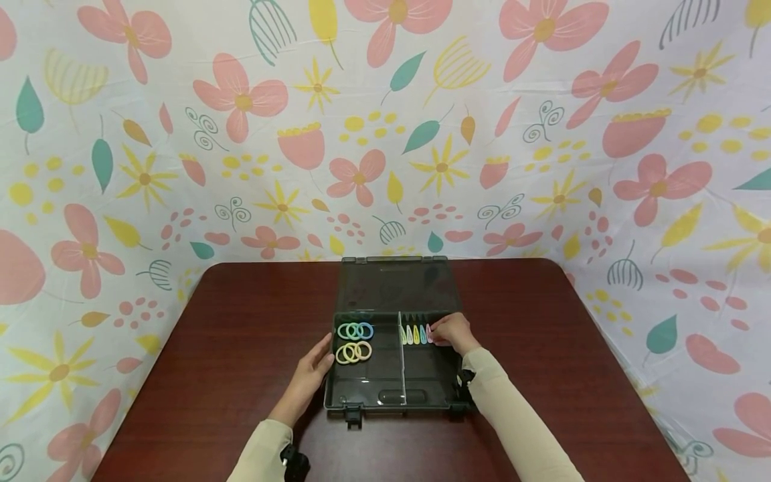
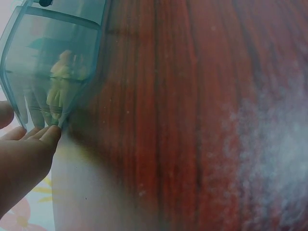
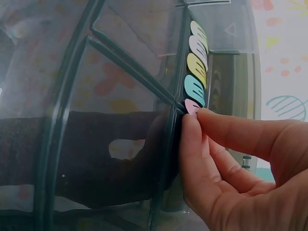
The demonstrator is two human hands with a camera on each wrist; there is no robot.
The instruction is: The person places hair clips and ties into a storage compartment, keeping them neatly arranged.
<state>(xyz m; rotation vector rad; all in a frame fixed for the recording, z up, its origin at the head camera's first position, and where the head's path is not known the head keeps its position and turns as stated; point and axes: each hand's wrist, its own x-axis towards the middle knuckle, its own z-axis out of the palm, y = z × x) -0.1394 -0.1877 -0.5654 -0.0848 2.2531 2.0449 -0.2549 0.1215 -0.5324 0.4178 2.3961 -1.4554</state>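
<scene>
A dark translucent plastic case [image 1: 367, 391] lies with its lid [image 1: 397, 284] folded back. In its left compartment are pastel rings, a green-to-blue group [image 1: 355, 331] above a yellowish group [image 1: 353, 353]. A row of pastel hair clips [image 1: 415, 334] stands at the top of the right compartment, seen closely as a colourful line of hair clips [image 3: 195, 70] in the right wrist view. My right hand [image 1: 453, 333] pinches the pink hair clip [image 3: 191, 106] at the row's end between thumb and forefinger. My left hand [image 1: 313, 368] rests against the case's left side, fingers fairly straight.
The case sits on a dark reddish-brown wooden table [image 1: 241, 314]. A white divider [image 1: 401, 361] splits the case in two. Black latches [image 1: 353, 416] stick out at its front edge. Behind the table hangs a flower-patterned cloth [image 1: 361, 221].
</scene>
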